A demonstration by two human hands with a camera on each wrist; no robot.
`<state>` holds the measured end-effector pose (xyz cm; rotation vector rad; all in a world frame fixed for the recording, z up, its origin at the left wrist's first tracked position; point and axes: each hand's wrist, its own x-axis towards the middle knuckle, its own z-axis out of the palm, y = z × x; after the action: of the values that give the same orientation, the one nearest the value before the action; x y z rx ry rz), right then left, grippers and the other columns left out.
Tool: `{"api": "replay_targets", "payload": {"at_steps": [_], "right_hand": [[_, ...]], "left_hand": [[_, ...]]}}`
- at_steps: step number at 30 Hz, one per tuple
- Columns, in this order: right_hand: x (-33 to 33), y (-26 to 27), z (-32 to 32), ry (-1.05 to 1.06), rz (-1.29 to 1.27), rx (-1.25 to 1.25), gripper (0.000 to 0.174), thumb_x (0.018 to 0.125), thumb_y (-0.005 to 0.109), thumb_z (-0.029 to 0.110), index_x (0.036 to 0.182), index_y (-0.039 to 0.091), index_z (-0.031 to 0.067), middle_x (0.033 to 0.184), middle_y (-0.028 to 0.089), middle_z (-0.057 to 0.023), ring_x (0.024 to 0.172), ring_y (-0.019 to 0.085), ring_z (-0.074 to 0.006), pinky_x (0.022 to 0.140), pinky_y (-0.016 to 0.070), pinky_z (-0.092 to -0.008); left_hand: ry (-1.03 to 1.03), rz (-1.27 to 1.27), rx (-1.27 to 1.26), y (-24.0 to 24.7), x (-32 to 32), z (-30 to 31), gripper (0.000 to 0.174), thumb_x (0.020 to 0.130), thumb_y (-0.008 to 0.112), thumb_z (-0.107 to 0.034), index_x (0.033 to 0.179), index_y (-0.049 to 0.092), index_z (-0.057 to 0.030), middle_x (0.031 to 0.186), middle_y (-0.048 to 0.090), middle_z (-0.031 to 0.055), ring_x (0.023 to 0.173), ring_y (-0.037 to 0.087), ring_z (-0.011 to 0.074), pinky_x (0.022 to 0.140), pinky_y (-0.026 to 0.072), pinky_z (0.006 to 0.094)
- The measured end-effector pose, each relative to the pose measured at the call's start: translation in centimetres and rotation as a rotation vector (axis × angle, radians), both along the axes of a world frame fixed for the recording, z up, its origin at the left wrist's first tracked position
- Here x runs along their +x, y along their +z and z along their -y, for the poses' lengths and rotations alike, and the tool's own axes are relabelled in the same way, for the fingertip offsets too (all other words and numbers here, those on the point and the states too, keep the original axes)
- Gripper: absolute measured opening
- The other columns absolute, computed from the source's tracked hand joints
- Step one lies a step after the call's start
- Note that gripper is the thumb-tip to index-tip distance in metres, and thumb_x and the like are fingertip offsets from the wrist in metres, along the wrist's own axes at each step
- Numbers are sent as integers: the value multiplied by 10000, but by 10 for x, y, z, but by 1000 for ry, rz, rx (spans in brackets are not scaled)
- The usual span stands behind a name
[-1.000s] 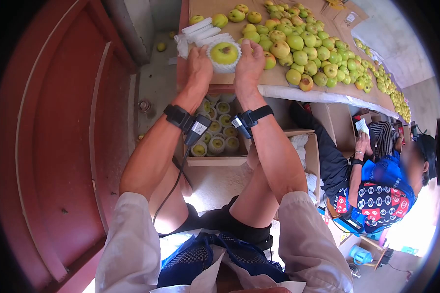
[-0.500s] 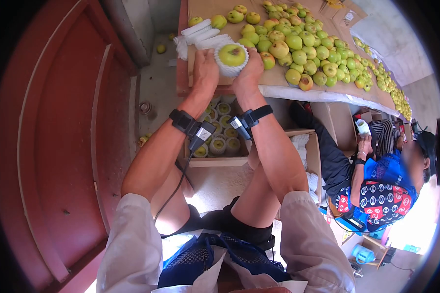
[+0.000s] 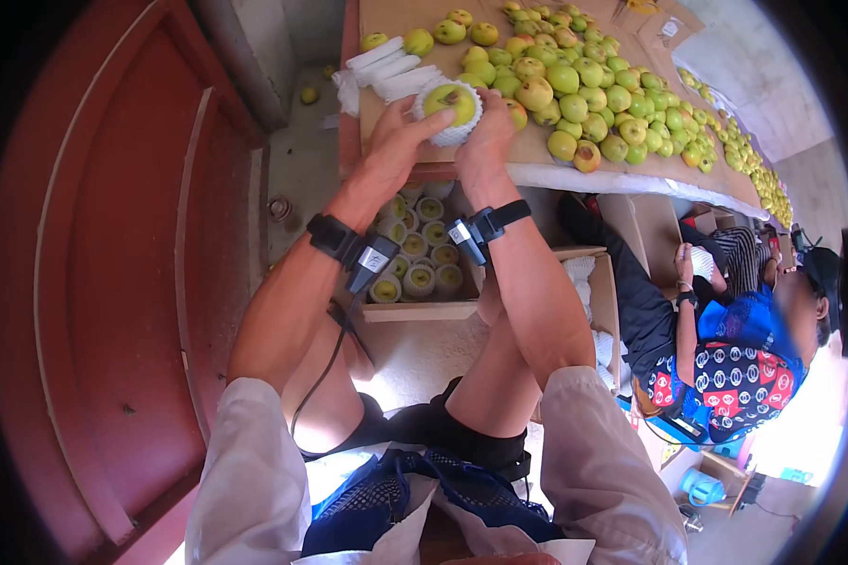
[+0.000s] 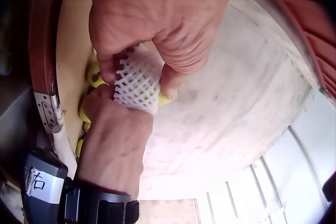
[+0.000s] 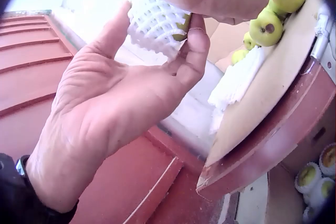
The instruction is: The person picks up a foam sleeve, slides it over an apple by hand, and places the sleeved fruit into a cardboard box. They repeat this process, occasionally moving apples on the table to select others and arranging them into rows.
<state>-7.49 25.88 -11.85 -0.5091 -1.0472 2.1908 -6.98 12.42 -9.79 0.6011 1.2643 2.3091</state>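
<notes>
- A knit of white foam, springy and diamond-holed, forms a snug cup with a scalloped rim: the foam sleeve (image 4: 137, 83) around one round apple (image 3: 456, 98).
- Brown cardboard (image 3: 396, 14) covers the worktop (image 5: 257, 163), whose bare edge shows smooth, red and rounded in the right wrist view.
- The apple, yellow-green with a brown mark near the middle of its exposed top, is held at the near edge of the worktop, its upper face bare above the sleeve's rim.
- The left hand (image 3: 393, 141) grips from 8 o'clock, its thumb laid across the rim onto the fruit and covering part of it.
- The right hand (image 3: 486, 141) grips from 4 o'clock, thumb and fingers curled about the netting and hiding that side.
- Flat white sleeves (image 3: 386, 64) lie stacked at 10 o'clock from the held fruit, just beyond the left hand.
- Loose apples (image 3: 589, 99), green to yellow and some blushed red, spread from 12 to 3 o'clock; one sits just beside the right hand.
- Below, toward 6 o'clock, an open cardboard box (image 3: 419, 311) holds sleeved fruit in rows; a carton (image 3: 607, 311) at 5 o'clock contains white foam.
- A second person (image 3: 735, 377) in a patterned top sits between 4 and 5 o'clock; a red panelled door (image 3: 113, 264) stands at 8.
</notes>
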Motion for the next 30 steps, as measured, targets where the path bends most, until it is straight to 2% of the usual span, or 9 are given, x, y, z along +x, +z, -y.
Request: {"api": "replay_targets", "payload": {"at_steps": [3,6,15,21,22,25,27,29,30], "right_hand": [[1,-8,-3,165,2,71,343,1023,479,289,1138,628,2,1049,667,-89,926,641,-201,792,521,-344],[15,25,-3,255,236,156,286,962,523,239,993,667,-6,940,670,-69,874,613,-201,812,485,-349],[39,42,-14,315,135,691,269,950,567,176,1112,640,-26,1063,701,-97,1026,623,-200,920,467,-327],[81,52,-24,725,163,1063,640,860,699,115,1429,423,17,1420,511,-202,1263,563,-249,1010,478,-348],[90,57,-19,793,179,1050,876,783,792,158,1516,323,54,1489,417,-140,1307,483,-317,1009,474,-385],[102,59,-6,650,212,1264,914,744,838,199,1498,347,42,1443,459,-156,1288,498,-310,1000,483,-398],[102,51,-6,476,202,1639,960,701,863,275,1489,353,75,1394,491,-238,1163,615,-355,918,524,-409],[112,64,6,711,429,1473,986,677,869,310,1498,354,126,1350,526,-220,1144,611,-382,935,506,-446],[113,56,9,677,393,1511,976,682,869,294,1498,359,139,1338,526,-210,1129,612,-373,936,506,-437]], "left_hand": [[8,-43,-56,4,-3,9,604,904,731,-177,1414,464,10,1325,577,72,1195,564,168,971,461,313],[37,-93,-143,7,-9,21,699,873,750,-189,1435,408,46,1339,558,103,1222,541,186,987,446,318],[148,-206,-438,-8,-21,44,848,814,791,-240,1446,322,74,1348,523,178,1249,506,230,1029,414,344],[96,-255,-515,-3,-16,62,864,799,792,-263,1452,323,54,1335,531,186,1229,520,231,1029,415,352],[59,-243,-542,5,-10,65,871,796,793,-267,1454,321,55,1338,528,189,1229,519,233,1029,414,354],[-18,-218,-620,13,-3,67,880,789,794,-288,1453,329,55,1341,522,199,1229,517,235,1018,416,352],[-44,-216,-700,8,3,69,878,788,792,-300,1454,332,42,1350,517,195,1226,516,233,991,427,347],[-38,-267,-799,10,6,69,875,790,789,-306,1459,329,17,1367,507,181,1222,515,229,949,449,340],[88,-375,-776,-1,9,67,640,836,749,-252,1359,476,-3,1237,603,136,1076,601,195,846,490,327]]}}
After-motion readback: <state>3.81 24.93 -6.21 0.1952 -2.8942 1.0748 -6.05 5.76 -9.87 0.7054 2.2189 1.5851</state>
